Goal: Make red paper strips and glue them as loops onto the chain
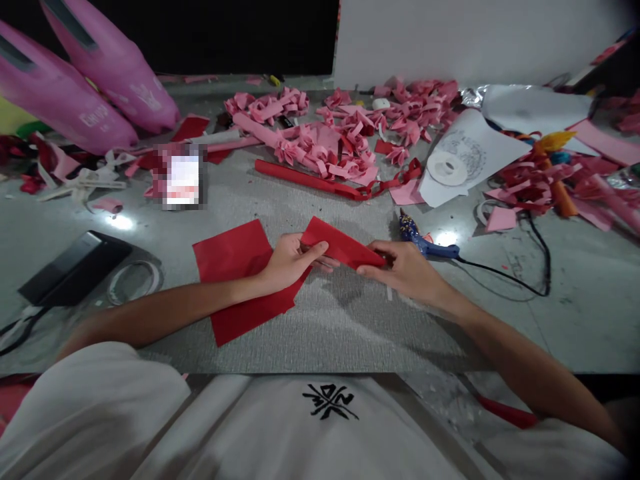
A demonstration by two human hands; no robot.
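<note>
Between my two hands is a folded piece of red paper (343,243), held tilted above the grey table mat (320,333). My left hand (295,260) pinches its left end, thumb on top and fingers beneath. At the paper's right end, my right hand (400,267) grips the corner between thumb and fingers. Larger red paper sheets (235,257) lie flat on the mat, partly covered by my left forearm. Just beyond my right hand rests a blue glue gun (425,243) with a black cord.
Pink paper flowers and strips (320,137) are heaped at the back, with a red paper strip (305,180) before them. Two pink bottles (120,87) lean at the back left. A black power adapter (75,267) and a tape roll (134,283) lie left; a white roll (447,168) lies right.
</note>
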